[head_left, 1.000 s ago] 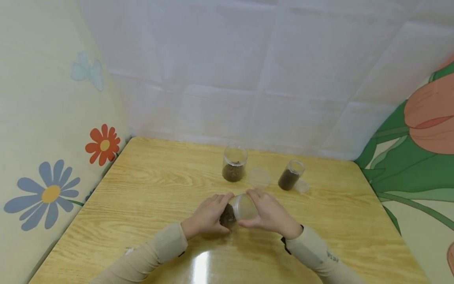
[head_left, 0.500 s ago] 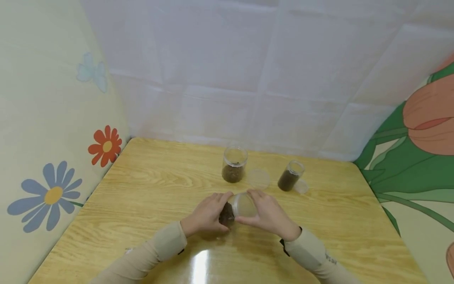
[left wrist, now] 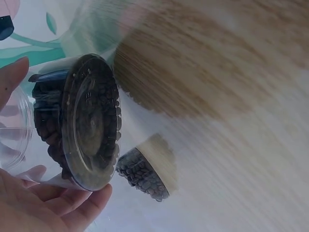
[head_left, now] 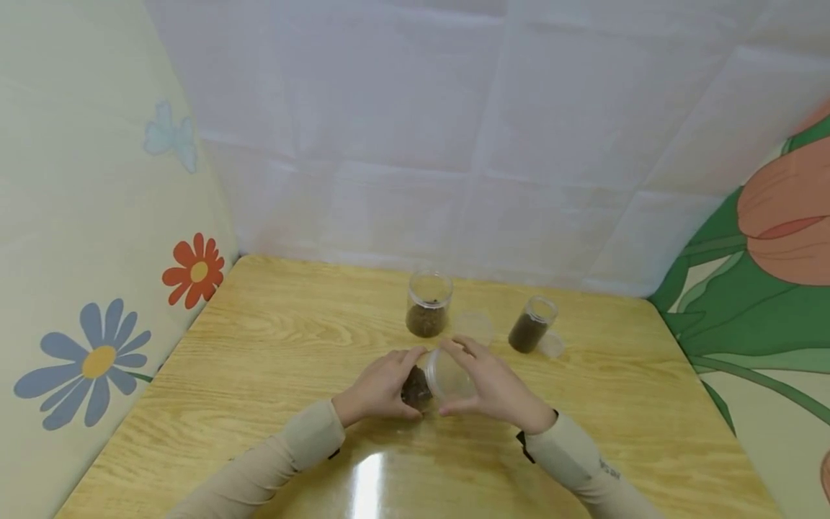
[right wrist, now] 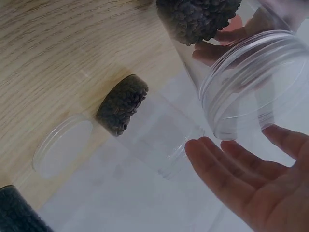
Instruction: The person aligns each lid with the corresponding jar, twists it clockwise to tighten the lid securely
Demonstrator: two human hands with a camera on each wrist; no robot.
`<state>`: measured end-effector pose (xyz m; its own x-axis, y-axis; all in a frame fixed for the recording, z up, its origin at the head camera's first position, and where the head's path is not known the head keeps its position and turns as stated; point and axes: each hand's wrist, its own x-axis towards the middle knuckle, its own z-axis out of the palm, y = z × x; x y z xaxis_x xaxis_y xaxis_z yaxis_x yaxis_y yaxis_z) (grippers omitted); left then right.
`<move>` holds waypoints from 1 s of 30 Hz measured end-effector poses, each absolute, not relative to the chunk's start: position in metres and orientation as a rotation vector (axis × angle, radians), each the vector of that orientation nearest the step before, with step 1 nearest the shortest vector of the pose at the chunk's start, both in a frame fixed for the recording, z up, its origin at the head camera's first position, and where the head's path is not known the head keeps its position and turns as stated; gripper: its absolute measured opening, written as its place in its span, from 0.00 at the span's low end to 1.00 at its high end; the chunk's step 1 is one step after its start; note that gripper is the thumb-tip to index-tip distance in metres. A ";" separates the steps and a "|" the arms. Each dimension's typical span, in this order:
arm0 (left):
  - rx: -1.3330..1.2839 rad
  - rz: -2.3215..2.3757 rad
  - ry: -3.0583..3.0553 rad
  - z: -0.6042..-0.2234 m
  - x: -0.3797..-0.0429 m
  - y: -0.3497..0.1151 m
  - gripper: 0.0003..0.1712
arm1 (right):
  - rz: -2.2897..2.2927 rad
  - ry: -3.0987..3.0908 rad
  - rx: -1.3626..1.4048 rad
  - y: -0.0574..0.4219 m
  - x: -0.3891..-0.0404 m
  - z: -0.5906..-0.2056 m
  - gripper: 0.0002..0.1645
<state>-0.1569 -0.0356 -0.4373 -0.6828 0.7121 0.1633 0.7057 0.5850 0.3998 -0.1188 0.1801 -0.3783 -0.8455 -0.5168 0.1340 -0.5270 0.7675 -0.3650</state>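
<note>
A clear plastic jar point(left wrist: 96, 121) part filled with dark bean-like pieces lies sideways above the table, its base turned left. My left hand point(head_left: 376, 391) grips it around the body near the base, fingers and thumb curled on opposite sides. A translucent lid point(right wrist: 280, 92) with a ridged rim faces right at the jar's other end. Around it my right hand point(head_left: 496, 386) is spread, fingers fairly straight and parted from the thumb. In the right wrist view these fingertips point(right wrist: 195, 147) stand just off the rim. Part of the jar is hidden behind the left hand.
Behind the hands stands an open clear jar point(head_left: 426, 317) with dark pieces, a loose translucent lid point(head_left: 475, 326) beside it. Farther right are a narrower open jar point(head_left: 528, 333) of dark contents and a small lid point(head_left: 551, 345). A white sheet point(head_left: 389, 144) hangs behind the wooden table point(head_left: 305, 310).
My right hand's fingers have loosened and spread wider around the lid, with the hand shifting slightly. The left hand keeps its grip on the jar in nearly the same place.
</note>
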 end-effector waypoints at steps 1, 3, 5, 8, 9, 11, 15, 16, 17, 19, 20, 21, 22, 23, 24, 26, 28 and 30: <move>1.243 0.691 2.782 -0.437 -0.157 -0.035 0.59 | 0.611 -2.920 0.897 0.181 -0.119 -0.378 0.58; 1.242 0.681 2.782 -0.438 -0.157 -0.035 0.59 | 0.607 -2.897 0.940 0.183 -0.119 -0.378 0.58; 1.241 0.672 2.781 -0.438 -0.158 -0.035 0.59 | 0.609 -2.876 0.960 0.183 -0.119 -0.379 0.57; 1.238 0.664 2.781 -0.439 -0.158 -0.034 0.59 | 0.621 -2.852 0.966 0.183 -0.120 -0.379 0.55; 1.236 0.666 2.780 -0.439 -0.159 -0.034 0.59 | 0.618 -2.848 0.966 0.183 -0.120 -0.380 0.55; 1.241 0.674 2.781 -0.440 -0.159 -0.034 0.59 | 0.618 -2.838 0.963 0.182 -0.121 -0.380 0.54; 1.256 0.666 2.791 -0.440 -0.159 -0.033 0.59 | 0.624 -2.836 0.942 0.183 -0.121 -0.381 0.52; 1.259 0.659 2.794 -0.440 -0.158 -0.032 0.59 | 0.634 -2.835 0.932 0.183 -0.121 -0.382 0.52; 1.263 0.652 2.796 -0.440 -0.158 -0.032 0.59 | 0.645 -2.836 0.918 0.183 -0.121 -0.382 0.51; 1.271 0.651 2.797 -0.439 -0.157 -0.032 0.58 | 0.655 -2.840 0.886 0.182 -0.121 -0.383 0.51; 1.273 0.646 2.800 -0.439 -0.157 -0.032 0.58 | 0.660 -2.842 0.867 0.182 -0.120 -0.383 0.51; 1.275 0.643 2.803 -0.438 -0.157 -0.032 0.58 | 0.662 -2.846 0.846 0.181 -0.120 -0.383 0.51; 1.277 0.639 2.806 -0.438 -0.157 -0.032 0.58 | 0.661 -2.850 0.825 0.181 -0.120 -0.383 0.50; 1.280 0.634 2.808 -0.438 -0.157 -0.032 0.58 | 0.663 -2.858 0.800 0.180 -0.119 -0.383 0.50; 1.283 0.627 2.811 -0.438 -0.157 -0.031 0.58 | 0.661 -2.868 0.773 0.179 -0.119 -0.383 0.50; 1.287 0.613 2.818 -0.439 -0.157 -0.031 0.58 | 0.665 -2.891 0.713 0.177 -0.119 -0.383 0.49; 1.297 0.603 2.825 -0.439 -0.157 -0.030 0.58 | 0.665 -2.912 0.658 0.176 -0.118 -0.382 0.49; 1.306 0.596 2.833 -0.439 -0.157 -0.030 0.58 | 0.668 -2.928 0.618 0.174 -0.118 -0.382 0.50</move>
